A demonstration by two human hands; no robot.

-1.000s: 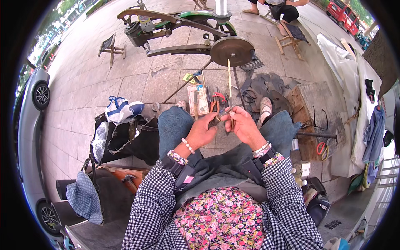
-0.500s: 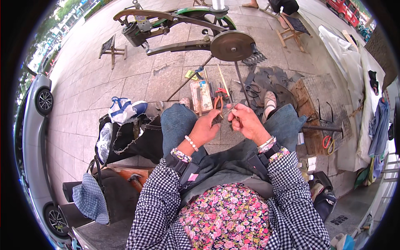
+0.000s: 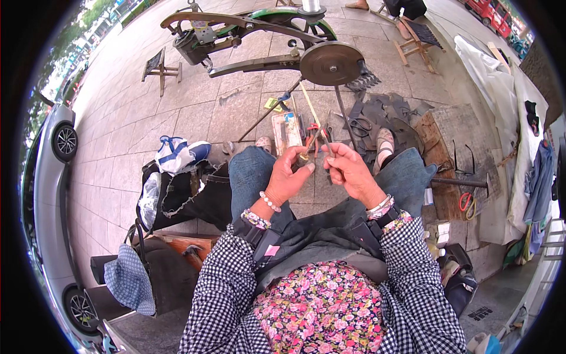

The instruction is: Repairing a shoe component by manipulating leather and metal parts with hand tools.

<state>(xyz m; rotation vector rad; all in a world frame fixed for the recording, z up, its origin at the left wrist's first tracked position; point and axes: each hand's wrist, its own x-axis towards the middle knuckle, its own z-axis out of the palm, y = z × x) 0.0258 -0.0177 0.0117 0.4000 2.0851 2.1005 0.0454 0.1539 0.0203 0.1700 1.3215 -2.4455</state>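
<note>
Far left: one silver car [image 3: 50,200], two of its wheels in view.
Hat: one light-blue patterned cloth hat [image 3: 130,280], left of an orange-brown wooden box [image 3: 204,242]; one hammer [image 3: 190,251] lies there, in or on it unclear.
Black cloth: one frayed-edged black cloth [image 3: 203,206], with a clear plastic bag [image 3: 150,194] at its left, contents unreadable, and a white bundle with blue trim [image 3: 172,152] above.
Stools: two wooden folding stools with dark seats, one left [image 3: 158,68], one right [image 3: 420,41].
Machine: one green-and-dark-metal sewing machine [image 3: 253,62] stands ahead of the hands, bearing one white thread spool [image 3: 311,7]; its thin legs come down among the tools.
Flat box: one pale, reddish-rimmed rectangular box [image 3: 286,134], small items inside too indistinct to count.
Left hand: the bare left hand [image 3: 288,177] pinches a small dark piece with a yellowish spot [image 3: 304,157], above the lap.
Right hand: the bare right hand [image 3: 352,174] grips a thin dark tool [image 3: 326,145], just beside that piece.
Scraps: many black flat scraps [image 3: 392,118], uncountable, with one pair of dark scissors [image 3: 361,124].
Wooden block: one weathered block [image 3: 439,138] carries one pair of eyeglasses [image 3: 464,171] and one pair of red-and-yellow-handled scissors [image 3: 467,205].
</note>
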